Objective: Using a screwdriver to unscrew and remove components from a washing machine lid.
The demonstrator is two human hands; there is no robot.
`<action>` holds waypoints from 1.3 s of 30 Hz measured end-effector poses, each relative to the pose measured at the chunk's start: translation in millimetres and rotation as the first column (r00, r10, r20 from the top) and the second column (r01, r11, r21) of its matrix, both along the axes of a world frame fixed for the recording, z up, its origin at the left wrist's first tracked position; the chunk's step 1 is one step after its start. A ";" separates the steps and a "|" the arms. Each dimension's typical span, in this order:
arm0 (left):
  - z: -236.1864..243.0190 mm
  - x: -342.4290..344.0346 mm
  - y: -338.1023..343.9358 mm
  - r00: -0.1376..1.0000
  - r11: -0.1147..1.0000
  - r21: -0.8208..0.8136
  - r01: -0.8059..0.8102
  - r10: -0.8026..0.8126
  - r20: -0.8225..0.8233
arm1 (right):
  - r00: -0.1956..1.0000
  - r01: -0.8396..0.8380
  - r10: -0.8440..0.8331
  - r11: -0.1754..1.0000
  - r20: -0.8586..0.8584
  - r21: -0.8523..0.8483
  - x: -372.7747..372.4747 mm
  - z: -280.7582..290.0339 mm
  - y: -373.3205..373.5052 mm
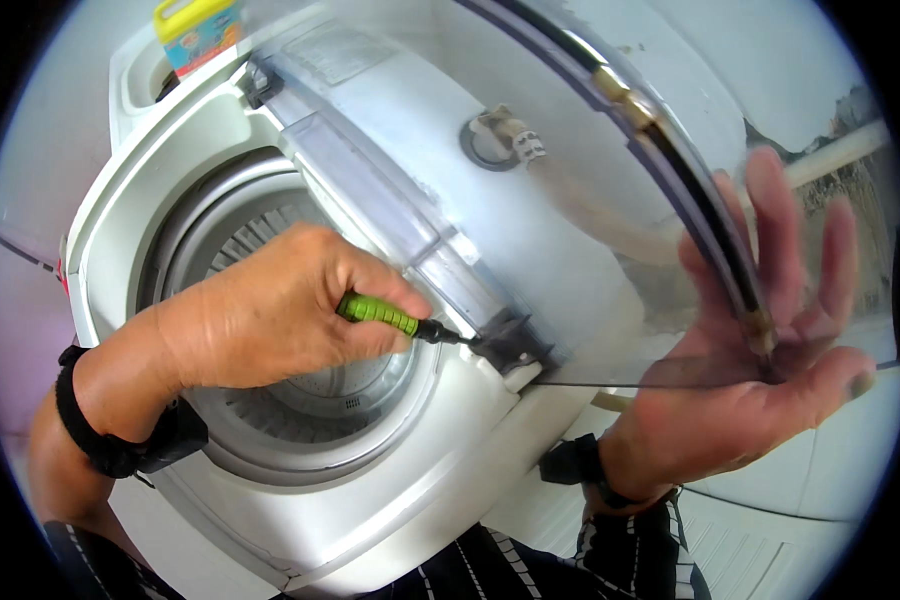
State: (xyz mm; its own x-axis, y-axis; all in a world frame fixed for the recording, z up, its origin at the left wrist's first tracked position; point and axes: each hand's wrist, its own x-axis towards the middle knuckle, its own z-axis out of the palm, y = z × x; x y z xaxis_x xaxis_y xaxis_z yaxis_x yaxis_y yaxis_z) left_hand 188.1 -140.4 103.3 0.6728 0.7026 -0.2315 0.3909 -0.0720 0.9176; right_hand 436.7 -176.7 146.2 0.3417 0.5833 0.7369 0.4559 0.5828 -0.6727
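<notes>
My left hand [280, 300] is closed round the green, ribbed handle of a screwdriver [385, 314]. Its dark shaft points right, and the tip meets the dark hinge block [513, 343] at the corner of a see-through lid [580, 180]. That lid stands raised on a white top-loading washing machine [450, 430]. My right hand [730, 400] rests against the lid's near edge, palm up with fingers spread. Its fingers show through the clear plastic, while the thumb sticks out past the edge.
Inside the opening sits the round metal drum [360, 385]. A second dark hinge [260, 82] joins the lid's far corner. At the back left stands a yellow-topped box [202, 38]. A pale fitting [505, 138] on the wall behind shows through the lid.
</notes>
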 end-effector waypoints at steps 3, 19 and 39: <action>5.3 11.0 0.1 0.999 0.997 0.065 0.041 -0.040 -0.012 | 0.997 0.010 -0.011 1.000 -0.076 -0.020 -8.6 2.1 -0.9; 26.3 38.3 -10.8 0.870 0.866 0.388 0.316 -0.102 -0.482 | 0.970 -0.082 0.072 0.996 -0.233 -0.034 -15.6 3.5 -1.5; 23.2 41.8 13.2 0.874 0.807 0.410 0.425 -0.248 -0.419 | 0.996 -0.081 0.085 0.992 0.034 -0.099 -9.6 4.0 -6.2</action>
